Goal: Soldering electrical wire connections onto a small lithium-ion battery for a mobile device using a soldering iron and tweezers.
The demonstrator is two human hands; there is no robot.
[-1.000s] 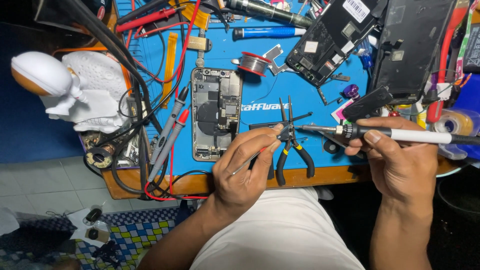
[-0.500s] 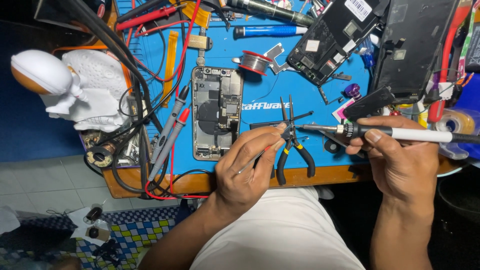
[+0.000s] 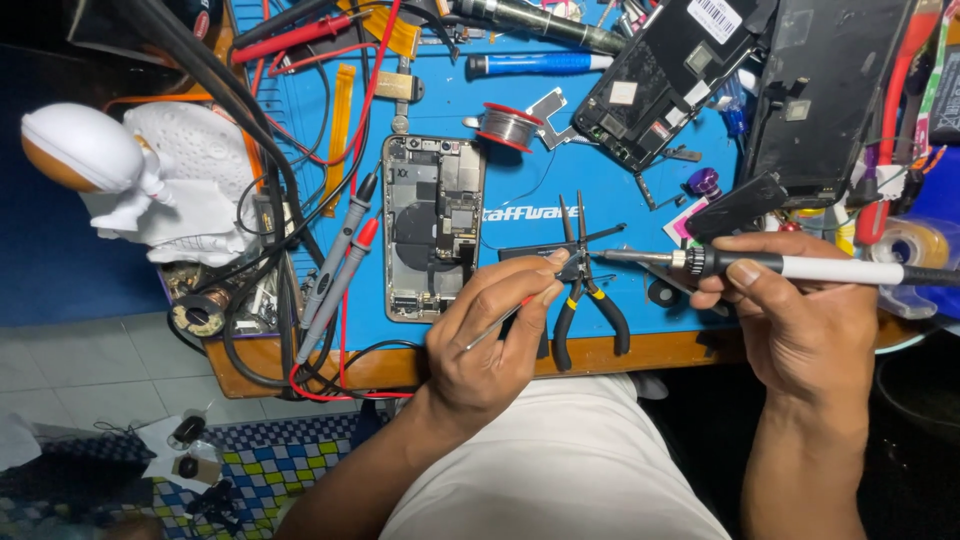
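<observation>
The left hand [image 3: 490, 340] is closed in a pinch on thin tweezers [image 3: 497, 325], thumb and fingers pressed together on the metal; their tips, and any small part at them, I cannot make out. The right hand [image 3: 800, 320] is wrapped around a soldering iron [image 3: 760, 264], fingers closed on its dark grip and white handle, and the metal tip points left toward the left fingertips, very near them. Both tools are light and stiff; I think the iron is best held on the grip, away from the metal, and the tweezers low, with gentle pressure, because small parts are fragile and slip easily. Just beside lie black pliers [image 3: 585, 300] on the blue mat [image 3: 620, 215]; left of them an opened phone [image 3: 433, 228]; farther, a solder spool [image 3: 510, 127].
</observation>
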